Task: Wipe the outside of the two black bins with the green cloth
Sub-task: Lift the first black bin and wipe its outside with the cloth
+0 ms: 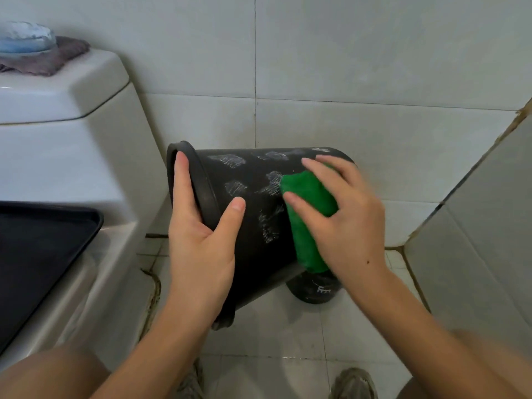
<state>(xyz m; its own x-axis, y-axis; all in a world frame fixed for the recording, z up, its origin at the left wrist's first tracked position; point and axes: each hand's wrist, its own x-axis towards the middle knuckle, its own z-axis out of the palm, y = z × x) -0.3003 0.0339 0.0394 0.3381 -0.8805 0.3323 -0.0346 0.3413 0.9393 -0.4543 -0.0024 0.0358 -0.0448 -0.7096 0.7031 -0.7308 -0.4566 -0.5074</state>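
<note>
I have the first black bin (253,226) lifted off the floor and tipped on its side, mouth to my left and base to my right, so that its curved wall faces up at me where I can see the pale smears on it. My left hand (201,249) steadies it at the rim: the fingers (181,185) reach over the lip and the thumb presses on the outer wall, a pinch on the rim that should keep the bin from rolling while I scrub. My right hand (342,220) lies flat over the green cloth (305,214), its fingers spread and fairly straight, pressing the folded pad against the wall near the base end; a broad flat press like this spreads the force across more cloth. The blur on that hand suggests a stroke in progress. Most of the whitish marks sit between my two hands, not yet wiped, so I judge this bin far from done. The second black bin (313,289) stands on the tiled floor (288,335) just behind and below the cloth, mostly hidden, apparently waiting its turn. The toilet (72,156) stands close on my left.
</note>
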